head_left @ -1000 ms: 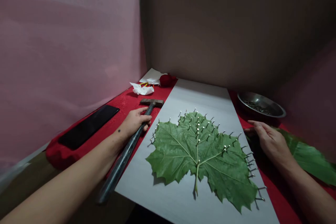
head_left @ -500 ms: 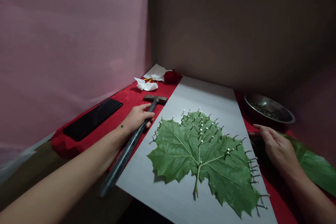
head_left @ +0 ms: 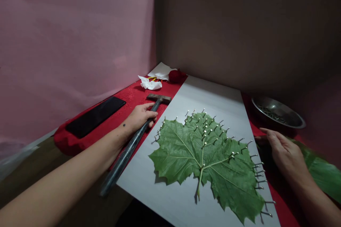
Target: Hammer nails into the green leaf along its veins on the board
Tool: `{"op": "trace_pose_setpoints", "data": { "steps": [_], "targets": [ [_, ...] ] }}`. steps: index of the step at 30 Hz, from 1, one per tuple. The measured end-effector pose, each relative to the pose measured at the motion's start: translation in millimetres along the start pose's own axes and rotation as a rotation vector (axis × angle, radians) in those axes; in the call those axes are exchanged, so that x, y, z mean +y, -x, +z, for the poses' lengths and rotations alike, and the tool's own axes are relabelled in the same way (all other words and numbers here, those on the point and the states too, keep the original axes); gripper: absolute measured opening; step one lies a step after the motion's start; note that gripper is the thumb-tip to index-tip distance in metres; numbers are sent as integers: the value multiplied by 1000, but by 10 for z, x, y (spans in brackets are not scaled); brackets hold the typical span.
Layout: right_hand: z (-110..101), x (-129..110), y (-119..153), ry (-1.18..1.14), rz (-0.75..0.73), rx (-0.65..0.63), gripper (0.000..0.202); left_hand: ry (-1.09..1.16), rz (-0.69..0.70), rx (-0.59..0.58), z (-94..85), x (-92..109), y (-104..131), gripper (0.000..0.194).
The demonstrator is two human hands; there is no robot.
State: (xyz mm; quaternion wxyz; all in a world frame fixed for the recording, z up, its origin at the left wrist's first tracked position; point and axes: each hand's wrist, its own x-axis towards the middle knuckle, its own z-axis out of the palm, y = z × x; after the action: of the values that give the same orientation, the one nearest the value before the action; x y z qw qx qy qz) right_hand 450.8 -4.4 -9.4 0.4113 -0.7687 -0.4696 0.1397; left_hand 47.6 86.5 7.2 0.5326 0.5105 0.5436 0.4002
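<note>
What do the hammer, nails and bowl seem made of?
Hammer: head likely metal, dull brown as if rusted; handle dark with a slight sheen, metal or painted wood, hard to tell.
Nails: probably steel, shiny, from their bright glints.
Bowl: likely polished stainless steel, judging by its silvery reflections.

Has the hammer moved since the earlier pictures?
No: the hammer keeps its place along the left edge of the board; the camera's view has shifted.

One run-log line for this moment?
left grip: around hammer handle | right grip: beside white board, hold unclear | leaf: on board, nails in it | metal bowl: right of board
</note>
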Motion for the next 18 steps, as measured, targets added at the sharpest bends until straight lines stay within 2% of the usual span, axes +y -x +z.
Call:
{"op": "trace_pose_setpoints", "data": {
  "steps": [11, 15, 18],
  "targets": [
    [5, -66, 33, 53, -32, 18, 46, -34, 19, -11, -17, -8, -28, 56],
    [-74, -136, 45, 157, -83, 136, 42, -30, 20, -16, -21, -8, -31, 54],
    [-195, -221, -122, 196, -183, 247, 38, -22, 28, -28, -34, -2, -32, 55]
  ]
}}
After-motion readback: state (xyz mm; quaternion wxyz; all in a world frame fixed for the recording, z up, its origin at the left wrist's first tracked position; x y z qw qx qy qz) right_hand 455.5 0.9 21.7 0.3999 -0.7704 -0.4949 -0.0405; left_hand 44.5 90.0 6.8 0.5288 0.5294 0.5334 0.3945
